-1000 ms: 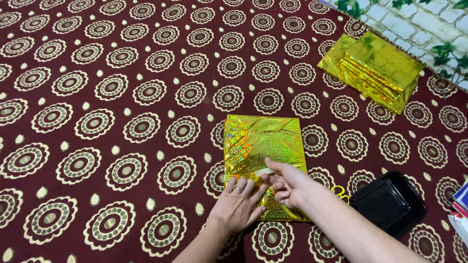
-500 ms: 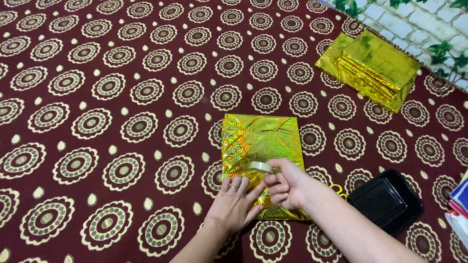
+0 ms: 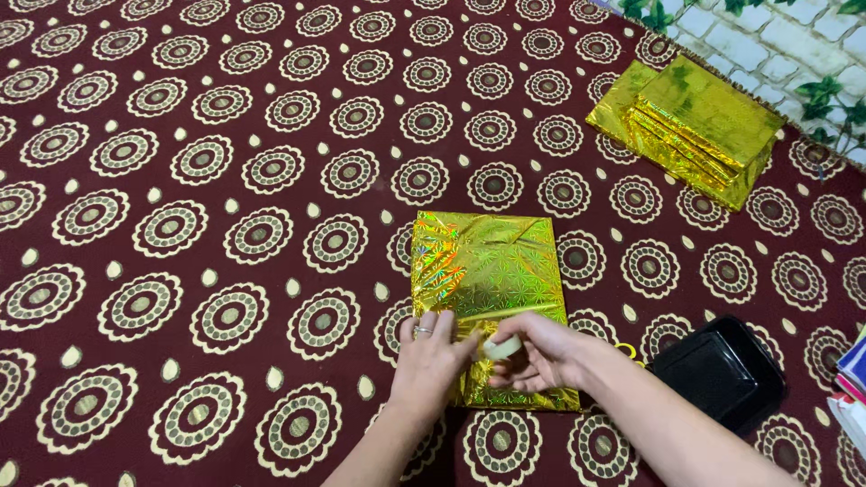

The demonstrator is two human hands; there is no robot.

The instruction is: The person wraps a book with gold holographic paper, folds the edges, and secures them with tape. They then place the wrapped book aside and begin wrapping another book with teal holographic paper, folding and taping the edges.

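Note:
A flat parcel wrapped in shiny gold holographic foil [image 3: 485,271] lies on a dark red patterned cloth [image 3: 225,180]. My left hand [image 3: 431,361], with a ring on one finger, presses flat on the parcel's near edge. Beside it, my right hand [image 3: 541,353] holds a small roll of clear tape [image 3: 502,347] low over the same edge. The two hands touch at the fingertips. The parcel's near corner is hidden under them.
A stack of several gold-wrapped parcels [image 3: 690,126] sits at the far right near the cloth's edge. A black plastic tray [image 3: 717,374] lies right of my right forearm. Coloured items [image 3: 852,379] peek in at the right border. A white brick-pattern wall with leaves [image 3: 776,45] shows top right.
My right hand has brought the tape roll down from above the parcel to its near edge. My left hand has slid slightly up and closer to it.

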